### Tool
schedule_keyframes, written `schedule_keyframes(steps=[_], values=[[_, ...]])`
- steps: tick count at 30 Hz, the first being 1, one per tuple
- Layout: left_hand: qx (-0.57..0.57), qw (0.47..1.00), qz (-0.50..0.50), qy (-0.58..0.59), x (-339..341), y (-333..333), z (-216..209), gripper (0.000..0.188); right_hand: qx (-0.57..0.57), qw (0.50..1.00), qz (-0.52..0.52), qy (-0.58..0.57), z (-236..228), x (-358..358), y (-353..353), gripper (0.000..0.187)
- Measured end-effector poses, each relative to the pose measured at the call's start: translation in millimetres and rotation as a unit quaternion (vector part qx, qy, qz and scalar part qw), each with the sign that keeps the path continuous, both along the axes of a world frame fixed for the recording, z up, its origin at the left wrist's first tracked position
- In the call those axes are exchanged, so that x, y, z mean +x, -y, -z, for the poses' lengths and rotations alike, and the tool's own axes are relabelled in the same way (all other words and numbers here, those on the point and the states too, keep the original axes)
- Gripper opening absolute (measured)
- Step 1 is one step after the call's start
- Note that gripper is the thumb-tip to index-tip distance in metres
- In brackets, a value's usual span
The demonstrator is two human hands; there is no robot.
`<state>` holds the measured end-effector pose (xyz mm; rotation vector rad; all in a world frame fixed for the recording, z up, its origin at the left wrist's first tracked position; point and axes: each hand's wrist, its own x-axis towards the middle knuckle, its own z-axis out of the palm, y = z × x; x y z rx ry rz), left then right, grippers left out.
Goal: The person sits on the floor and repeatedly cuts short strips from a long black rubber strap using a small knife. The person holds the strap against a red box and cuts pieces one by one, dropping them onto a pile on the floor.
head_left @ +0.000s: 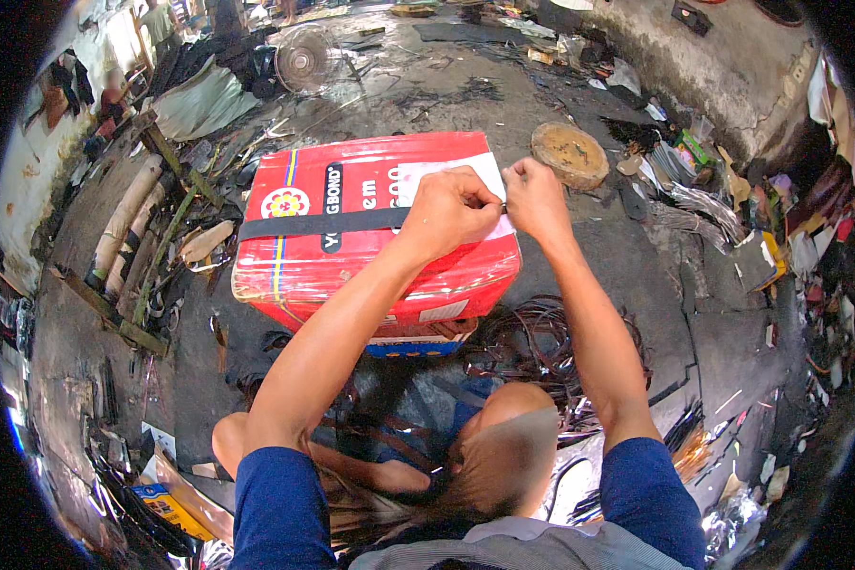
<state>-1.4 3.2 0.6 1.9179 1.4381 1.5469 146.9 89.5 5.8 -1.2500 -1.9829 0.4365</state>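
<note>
- Evidently set aside, logs [128, 223] lie on the floor [199, 328] toward nine o'clock, well apart from the hands.
- Toward eleven o'clock stands a round fan [302, 59], also well apart from the work.
- Across the top of the red box [375, 285], from its nine o'clock edge, runs a dark strip [290, 226]; it lies flat, probably because it is drawn fairly tight.
- That red box sits before the person, above the blue box [413, 350] showing at its six o'clock side; the stacking probably brings its top within easier reach of someone seated low.
- Over the red box's top, toward three o'clock, the left hand [444, 211] has its fingers pinched together, seemingly on the strip where it emerges beyond the hand, perhaps to keep it from slipping.
- Beneath lies white paper [487, 169], partly covered by that hand.
- Close by at three o'clock, the right hand [537, 201] has its fingers curled tightly, apparently grasping the same strip; their exact grip is hidden.
- A loose coil [556, 356] rests at the red box's four o'clock, within the right arm's reach.
- Just past the right hand, toward one o'clock, a round wooden block [570, 155] lies on the floor.
</note>
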Motion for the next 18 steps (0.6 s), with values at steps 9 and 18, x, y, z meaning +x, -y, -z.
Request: schedule_keyframes(steps=[9,18], values=[[-0.019,1.000,0.010,0.019,-2.9,0.8,2.0,0.007,-0.233,0.947,0.028,-0.219,173.7,26.1,-15.9,0.029],[-0.031,0.999,0.034,0.026,6.3,-2.3,-3.9,0.006,-0.239,0.951,0.189,-0.052,367.9,89.0,-12.1,0.025]])
